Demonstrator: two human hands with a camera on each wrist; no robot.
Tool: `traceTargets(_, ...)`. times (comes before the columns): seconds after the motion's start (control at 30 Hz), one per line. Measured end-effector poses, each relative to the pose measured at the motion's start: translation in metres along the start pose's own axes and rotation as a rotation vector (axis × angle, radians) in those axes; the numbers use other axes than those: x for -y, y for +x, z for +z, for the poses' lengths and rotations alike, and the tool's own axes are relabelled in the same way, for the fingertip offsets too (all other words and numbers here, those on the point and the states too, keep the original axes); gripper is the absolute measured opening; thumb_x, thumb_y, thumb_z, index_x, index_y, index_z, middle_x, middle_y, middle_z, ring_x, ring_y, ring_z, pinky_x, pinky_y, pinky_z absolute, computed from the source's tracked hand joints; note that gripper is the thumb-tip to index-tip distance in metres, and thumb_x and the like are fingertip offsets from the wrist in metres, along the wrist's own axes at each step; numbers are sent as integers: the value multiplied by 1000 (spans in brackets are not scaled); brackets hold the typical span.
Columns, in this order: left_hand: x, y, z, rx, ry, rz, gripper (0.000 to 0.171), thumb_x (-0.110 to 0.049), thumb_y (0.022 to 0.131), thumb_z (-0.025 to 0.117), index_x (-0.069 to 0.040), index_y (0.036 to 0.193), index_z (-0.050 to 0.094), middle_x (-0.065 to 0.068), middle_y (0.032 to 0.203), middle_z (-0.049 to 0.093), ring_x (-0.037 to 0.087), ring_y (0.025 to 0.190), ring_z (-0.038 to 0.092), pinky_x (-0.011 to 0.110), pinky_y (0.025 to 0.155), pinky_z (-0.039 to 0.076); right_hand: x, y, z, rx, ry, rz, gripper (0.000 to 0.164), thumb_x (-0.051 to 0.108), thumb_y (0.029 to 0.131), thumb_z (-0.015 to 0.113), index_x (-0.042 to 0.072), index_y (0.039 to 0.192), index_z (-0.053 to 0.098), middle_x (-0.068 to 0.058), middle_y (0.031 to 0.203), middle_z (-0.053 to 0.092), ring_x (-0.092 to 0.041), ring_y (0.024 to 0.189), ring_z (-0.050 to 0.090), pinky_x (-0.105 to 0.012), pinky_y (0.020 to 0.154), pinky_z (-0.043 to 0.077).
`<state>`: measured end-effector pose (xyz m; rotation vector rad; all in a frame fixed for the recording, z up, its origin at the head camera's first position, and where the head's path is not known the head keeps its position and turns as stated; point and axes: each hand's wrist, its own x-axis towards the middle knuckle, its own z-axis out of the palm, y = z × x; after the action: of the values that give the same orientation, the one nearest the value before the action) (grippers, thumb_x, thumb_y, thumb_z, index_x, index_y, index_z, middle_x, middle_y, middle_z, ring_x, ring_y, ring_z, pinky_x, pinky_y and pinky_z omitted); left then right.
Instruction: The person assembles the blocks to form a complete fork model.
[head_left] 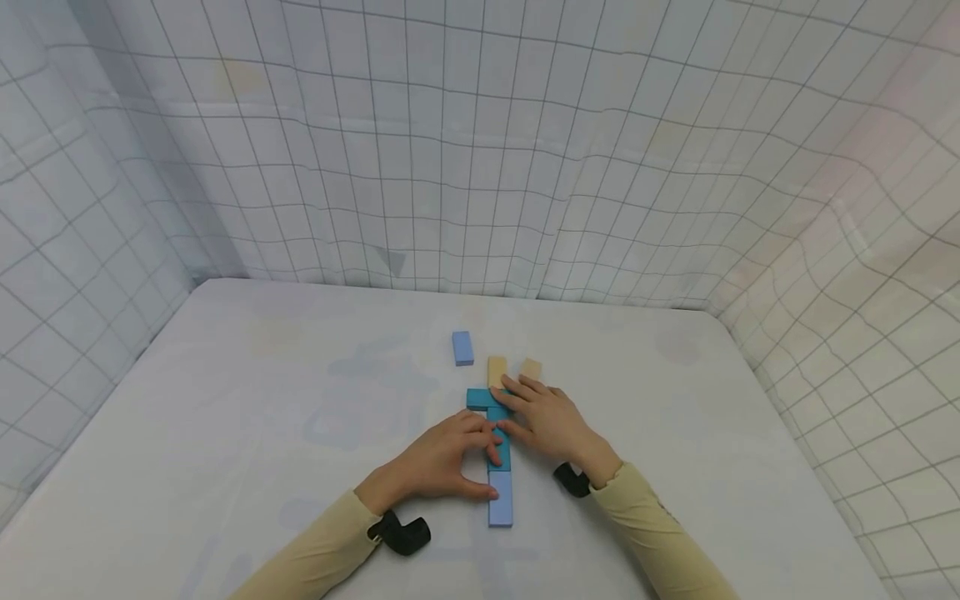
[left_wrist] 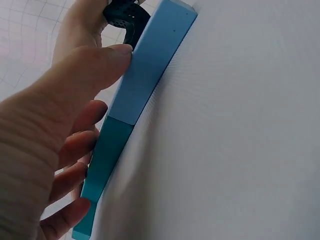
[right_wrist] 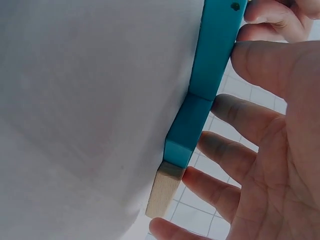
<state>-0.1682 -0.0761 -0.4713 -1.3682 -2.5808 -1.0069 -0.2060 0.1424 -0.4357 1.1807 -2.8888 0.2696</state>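
On the white table lies a line of blocks: a light blue block (head_left: 501, 510) nearest me, teal (head_left: 505, 461) beyond it, then a teal crosspiece (head_left: 477, 399) and a yellow block (head_left: 497, 367). My left hand (head_left: 442, 457) rests against the row, thumb touching the light blue block (left_wrist: 155, 60) and fingers by the teal one (left_wrist: 106, 155). Loosely spread, the fingers of my right hand (head_left: 553, 422) rest on the far teal part. In the right wrist view, fingertips touch the edges of the teal crosspiece (right_wrist: 190, 120) and a wood-coloured block (right_wrist: 166, 192). Both hands hide parts of the row.
A separate blue block (head_left: 462, 348) lies beyond the row to the left. Partly behind my right hand is a beige block (head_left: 531, 367). Black wrist straps (head_left: 405, 535) show below the sleeves. Grid-patterned curtains (head_left: 480, 150) surround the table.
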Motion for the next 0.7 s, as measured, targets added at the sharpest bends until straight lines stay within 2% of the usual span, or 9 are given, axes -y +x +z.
traceTargets(0.2, -7, 3, -3, -44, 107, 116, 27, -48, 76, 77, -25, 88, 69, -13, 100, 56, 6, 98, 51, 27, 89, 43, 0, -2, 0, 2, 9, 7, 54, 40, 95, 55, 12, 141, 47, -10, 148, 37, -33, 134, 32, -56, 93, 40)
traceTargets(0.4, -12, 6, -10, -70, 171, 146, 16, -37, 78, 78, -24, 83, 68, -14, 90, 54, 5, 90, 52, 27, 85, 44, 0, -2, 0, -2, 5, 1, 54, 40, 96, 54, 12, 141, 47, -10, 148, 37, -33, 134, 32, -56, 93, 40)
traceTargets(0.53, -4, 8, -18, -136, 150, 68, 9, -26, 82, 76, -23, 81, 68, -14, 85, 56, 5, 84, 53, 26, 78, 46, 0, -2, 1, -11, 4, -3, 53, 41, 96, 54, 13, 141, 48, -9, 147, 38, -33, 133, 33, -56, 93, 40)
traceTargets(0.63, 9, 14, -25, -195, 149, -41, 5, -21, 84, 74, -19, 84, 70, -10, 86, 60, 9, 83, 56, 29, 75, 47, -2, -1, 2, -13, 6, -3, 53, 41, 96, 54, 13, 141, 48, -9, 147, 38, -32, 133, 33, -56, 93, 40)
traceTargets(0.7, 19, 20, -30, -222, 168, -125, 8, -20, 86, 72, -15, 92, 71, -4, 95, 63, 15, 90, 58, 33, 79, 48, -2, -1, 3, -5, 2, 7, 53, 42, 96, 53, 14, 141, 47, -8, 148, 37, -31, 134, 33, -55, 93, 40)
